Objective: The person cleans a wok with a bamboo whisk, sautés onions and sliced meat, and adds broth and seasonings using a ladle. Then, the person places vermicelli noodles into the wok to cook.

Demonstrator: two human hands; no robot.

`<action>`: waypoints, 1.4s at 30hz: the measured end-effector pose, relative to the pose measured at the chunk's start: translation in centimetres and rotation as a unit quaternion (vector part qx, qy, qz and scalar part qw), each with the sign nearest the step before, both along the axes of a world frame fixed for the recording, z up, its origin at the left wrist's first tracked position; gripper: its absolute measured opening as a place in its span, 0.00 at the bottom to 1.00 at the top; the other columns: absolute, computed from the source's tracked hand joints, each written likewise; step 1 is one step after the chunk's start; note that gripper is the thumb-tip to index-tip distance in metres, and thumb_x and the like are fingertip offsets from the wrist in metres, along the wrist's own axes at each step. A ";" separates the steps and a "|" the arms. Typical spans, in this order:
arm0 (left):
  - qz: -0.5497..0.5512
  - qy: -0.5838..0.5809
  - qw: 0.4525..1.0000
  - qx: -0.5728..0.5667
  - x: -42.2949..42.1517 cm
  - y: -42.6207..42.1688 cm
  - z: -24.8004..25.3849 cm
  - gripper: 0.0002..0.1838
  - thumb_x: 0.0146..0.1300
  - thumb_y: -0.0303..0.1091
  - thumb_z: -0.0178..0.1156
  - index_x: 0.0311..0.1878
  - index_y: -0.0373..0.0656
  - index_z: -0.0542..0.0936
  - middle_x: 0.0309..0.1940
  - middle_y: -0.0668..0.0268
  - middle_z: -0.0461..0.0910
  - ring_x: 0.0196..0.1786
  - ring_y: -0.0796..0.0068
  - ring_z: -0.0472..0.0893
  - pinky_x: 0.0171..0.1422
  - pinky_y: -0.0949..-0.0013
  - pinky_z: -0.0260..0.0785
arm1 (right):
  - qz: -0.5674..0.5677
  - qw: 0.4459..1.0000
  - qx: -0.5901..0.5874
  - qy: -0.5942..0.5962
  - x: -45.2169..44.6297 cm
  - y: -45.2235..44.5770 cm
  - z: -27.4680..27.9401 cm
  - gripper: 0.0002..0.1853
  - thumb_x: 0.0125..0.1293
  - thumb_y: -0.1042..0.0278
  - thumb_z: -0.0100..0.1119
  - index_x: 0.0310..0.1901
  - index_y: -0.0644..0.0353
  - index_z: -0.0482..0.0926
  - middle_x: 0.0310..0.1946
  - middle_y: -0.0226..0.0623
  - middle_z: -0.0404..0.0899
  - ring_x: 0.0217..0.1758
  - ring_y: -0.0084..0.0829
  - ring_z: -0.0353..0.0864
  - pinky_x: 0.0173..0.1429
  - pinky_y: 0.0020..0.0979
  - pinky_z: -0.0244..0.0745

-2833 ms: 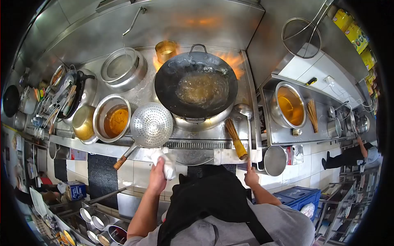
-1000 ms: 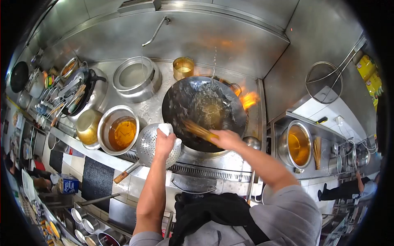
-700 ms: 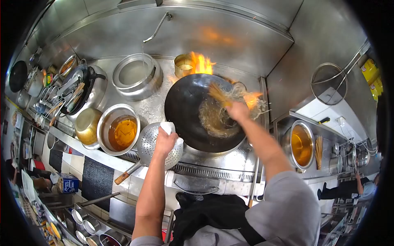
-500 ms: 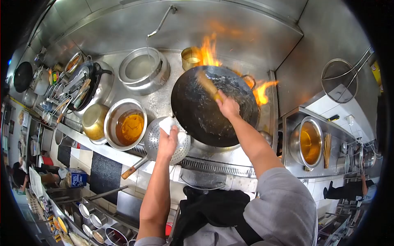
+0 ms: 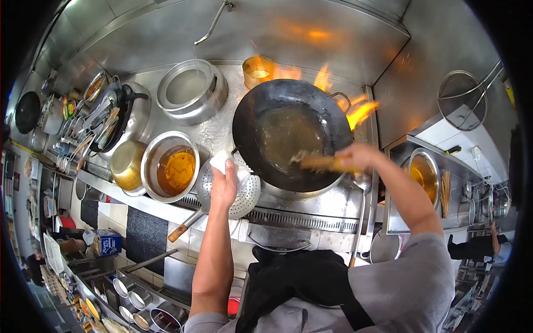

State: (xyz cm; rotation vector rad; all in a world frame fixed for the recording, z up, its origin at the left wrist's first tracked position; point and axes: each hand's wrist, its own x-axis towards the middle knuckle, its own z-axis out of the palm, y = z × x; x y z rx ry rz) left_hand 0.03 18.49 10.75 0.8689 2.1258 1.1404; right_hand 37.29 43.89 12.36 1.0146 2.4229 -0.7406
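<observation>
A black wok stands tilted on the burner with murky water pooled in it. My right hand grips a bamboo wok brush, its bristle end in the water near the wok's front edge. At the wok's left rim, my left hand is closed on a folded white cloth; whether the cloth also wraps the wok's handle, I cannot tell. Beneath that hand lies a perforated strainer with a wooden handle.
Flames rise behind and right of the wok. A pot of orange oil and a lidded pot are on the left. Right of the wok lies a long-handled ladle. A tap hangs above, and a wire strainer at right.
My right hand has swept the brush from the wok's upper middle to its front right. The wok has tilted, and murky water now pools inside. My left hand stays at the left rim.
</observation>
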 end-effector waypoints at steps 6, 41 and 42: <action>0.029 0.091 0.993 -0.071 1.9 3.9 -2.4 0.34 0.55 0.39 0.64 0.60 0.32 0.62 0.47 0.32 0.80 0.53 0.31 0.79 0.61 0.46 0.70 | -0.253 0.941 0.195 0.109 -14.2 0.2 -3.8 0.26 0.67 0.42 0.55 0.66 0.35 0.75 0.51 0.43 0.84 0.54 0.47 0.83 0.56 0.47 0.78; -0.013 -0.071 0.994 0.085 -1.4 3.2 -4.9 0.32 0.73 0.48 0.55 0.67 0.32 0.63 0.55 0.46 0.78 0.58 0.53 0.79 0.65 0.59 0.68 | -0.056 0.988 -0.136 0.047 -2.6 -8.5 0.9 0.30 0.70 0.46 0.58 0.71 0.43 0.70 0.64 0.43 0.77 0.67 0.40 0.76 0.70 0.40 0.68; -0.017 -0.068 0.997 0.027 -0.5 3.3 -4.1 0.36 0.67 0.48 0.61 0.67 0.31 0.62 0.57 0.41 0.77 0.60 0.47 0.78 0.66 0.56 0.67 | -0.022 0.994 -0.105 0.015 0.5 -4.9 -0.1 0.30 0.68 0.45 0.59 0.70 0.44 0.72 0.63 0.42 0.78 0.66 0.39 0.77 0.70 0.38 0.69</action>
